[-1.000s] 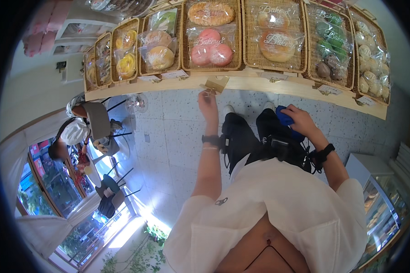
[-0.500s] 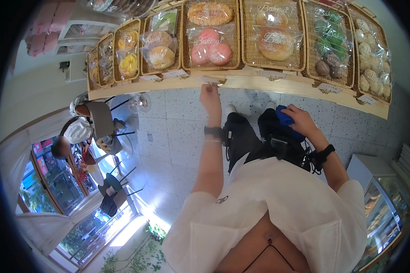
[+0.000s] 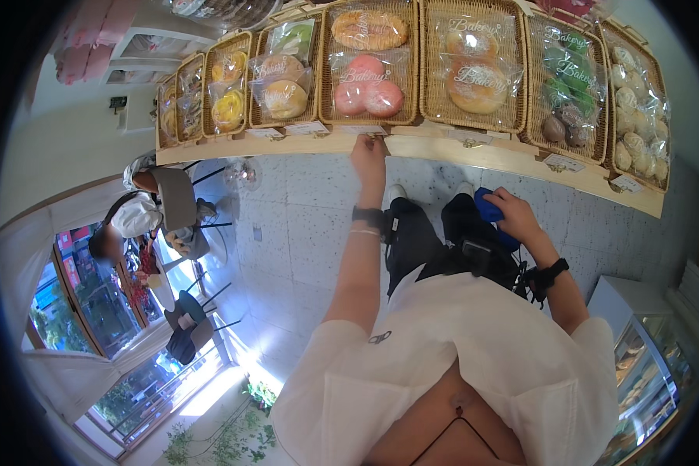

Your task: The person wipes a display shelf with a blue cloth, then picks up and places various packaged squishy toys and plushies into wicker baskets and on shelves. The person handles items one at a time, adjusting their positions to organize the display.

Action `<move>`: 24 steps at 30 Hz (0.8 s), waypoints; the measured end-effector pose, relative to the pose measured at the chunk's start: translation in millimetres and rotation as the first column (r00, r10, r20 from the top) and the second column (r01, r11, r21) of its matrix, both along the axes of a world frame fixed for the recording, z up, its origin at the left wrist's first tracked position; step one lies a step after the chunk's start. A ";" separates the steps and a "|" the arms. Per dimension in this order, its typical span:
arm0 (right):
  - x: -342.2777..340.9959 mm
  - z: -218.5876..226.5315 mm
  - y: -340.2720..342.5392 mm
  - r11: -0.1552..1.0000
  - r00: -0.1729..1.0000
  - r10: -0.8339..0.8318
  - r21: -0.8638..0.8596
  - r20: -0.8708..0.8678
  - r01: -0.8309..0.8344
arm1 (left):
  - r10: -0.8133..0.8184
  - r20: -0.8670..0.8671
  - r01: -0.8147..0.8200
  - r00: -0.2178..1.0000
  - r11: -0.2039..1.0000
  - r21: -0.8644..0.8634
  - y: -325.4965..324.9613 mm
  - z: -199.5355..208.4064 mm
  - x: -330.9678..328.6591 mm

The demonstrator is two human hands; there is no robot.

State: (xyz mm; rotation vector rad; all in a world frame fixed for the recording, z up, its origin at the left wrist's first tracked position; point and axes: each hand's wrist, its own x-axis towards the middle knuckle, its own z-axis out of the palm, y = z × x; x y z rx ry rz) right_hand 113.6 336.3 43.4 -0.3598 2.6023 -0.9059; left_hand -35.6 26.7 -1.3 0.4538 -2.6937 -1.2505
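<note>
The left hand (image 3: 369, 159), fingers curled in, is at the front edge of the shelf (image 3: 435, 151), by a small card (image 3: 357, 130); whether it grips anything I cannot tell. The right hand (image 3: 516, 217) clasps a blue cloth (image 3: 486, 207).

From the left hand (image 3: 369, 159), the wooden board (image 3: 431, 146) bars 12 o'clock, with a white card (image 3: 363, 130) and the pink buns' basket (image 3: 412, 89) behind it. Toward 3 o'clock the board's front is bare up to a gold clip (image 3: 471, 143). Space over the floor (image 3: 287, 217) opens toward 8, as far as a grey chair (image 3: 176, 198); dark trousers (image 3: 415, 233) block 5. From the right hand (image 3: 514, 216), blue cloth (image 3: 487, 205) fills 10, trousers stand at 9, 3 is open, and a glass case (image 3: 627, 295) stands at 4.
</note>
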 end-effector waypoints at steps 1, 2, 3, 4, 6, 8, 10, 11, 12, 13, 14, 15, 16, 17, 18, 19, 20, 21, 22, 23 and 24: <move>-0.5 -0.4 -0.3 1.000 1.000 0.000 -0.005 -0.006 0.000 | -0.012 0.006 0.012 1.000 1.000 -0.008 0.5 2.1 -0.6; -1.7 -0.4 -0.6 1.000 1.000 -0.001 -0.010 -0.012 0.001 | -0.027 -0.019 0.027 0.999 1.000 -0.013 -1.2 0.3 -2.0; -2.4 0.6 -1.0 1.000 1.000 -0.004 -0.024 -0.026 0.003 | -0.041 -0.041 0.041 0.998 0.999 -0.017 -2.2 -1.9 -2.0; -3.6 2.0 -2.3 0.999 0.999 -0.007 -0.037 -0.041 0.005 | -0.056 -0.064 0.054 0.996 0.998 -0.021 -3.0 -4.0 -1.9; -6.4 6.0 -5.4 0.998 0.998 -0.022 -0.068 -0.061 0.018 | -0.057 -0.063 0.057 0.996 0.998 -0.003 -4.7 -6.1 -1.0; -9.7 12.3 -9.3 0.994 0.996 -0.044 -0.103 -0.073 0.036 | -0.052 -0.061 0.055 0.997 0.997 0.045 -7.9 -7.2 1.3; -14.8 15.8 -16.0 0.993 0.992 -0.071 -0.101 -0.107 0.060 | -0.007 -0.064 0.016 0.998 0.990 0.140 -9.3 -11.9 8.6; -16.1 16.4 -20.9 0.993 0.989 -0.081 -0.100 -0.124 0.069 | -0.030 -0.059 0.037 0.998 0.994 0.107 -13.8 -13.3 14.9; -17.6 15.5 -25.0 0.990 0.984 -0.102 -0.111 -0.142 0.087 | -0.054 -0.056 0.058 0.997 0.996 0.074 -19.5 -7.9 20.9; -18.4 12.5 -30.9 0.986 0.979 -0.128 -0.128 -0.161 0.108 | -0.080 -0.052 0.082 0.995 0.996 0.035 -26.9 -0.7 25.7; -21.7 10.0 -35.6 0.981 0.972 -0.154 -0.147 -0.178 0.128 | -0.058 0.000 0.058 0.998 0.998 0.024 -34.1 7.0 29.7; -24.8 8.8 -41.9 0.982 0.975 -0.124 -0.163 -0.184 0.094 | -0.006 -0.001 0.006 1.000 1.000 -0.011 -47.5 8.8 33.1; -26.8 6.9 -49.3 0.981 0.976 -0.107 -0.181 -0.189 0.072 | 0.034 -0.001 -0.034 0.999 0.998 -0.046 -62.3 8.6 34.5; -29.0 6.0 -57.4 0.979 0.977 -0.092 -0.199 -0.193 0.053 | 0.071 -0.002 -0.071 0.997 0.994 -0.082 -76.8 8.5 35.3; -31.7 5.7 -64.7 0.976 0.981 -0.064 -0.216 -0.184 0.023 | 0.124 0.006 -0.123 0.992 0.988 -0.090 -85.9 13.2 32.3; -34.4 5.7 -72.9 0.973 0.984 -0.038 -0.233 -0.174 -0.003 | 0.139 -0.037 -0.143 0.990 0.983 -0.117 -92.7 16.8 27.1; -37.8 6.0 -82.1 0.968 0.986 -0.015 -0.250 -0.166 -0.027 | 0.150 -0.080 -0.160 0.985 0.977 -0.143 -99.9 20.5 19.7; -40.9 7.0 -89.8 0.969 0.985 0.005 -0.243 -0.174 -0.048 | 0.160 -0.120 -0.178 0.980 0.971 -0.161 -102.8 24.9 13.3; -45.1 8.4 -98.6 0.969 0.983 0.023 -0.236 -0.182 -0.067 | 0.153 -0.095 -0.170 0.984 0.963 -0.209 -103.9 29.5 4.2; -47.3 10.1 -108.8 0.970 0.981 0.041 -0.229 -0.191 -0.085 | 0.121 -0.114 -0.145 0.986 0.959 -0.242 -111.1 24.5 -3.6; -49.4 12.7 -116.3 0.975 0.982 0.054 -0.203 -0.181 -0.091 | 0.089 -0.133 -0.121 0.987 0.958 -0.261 -112.7 20.1 -13.9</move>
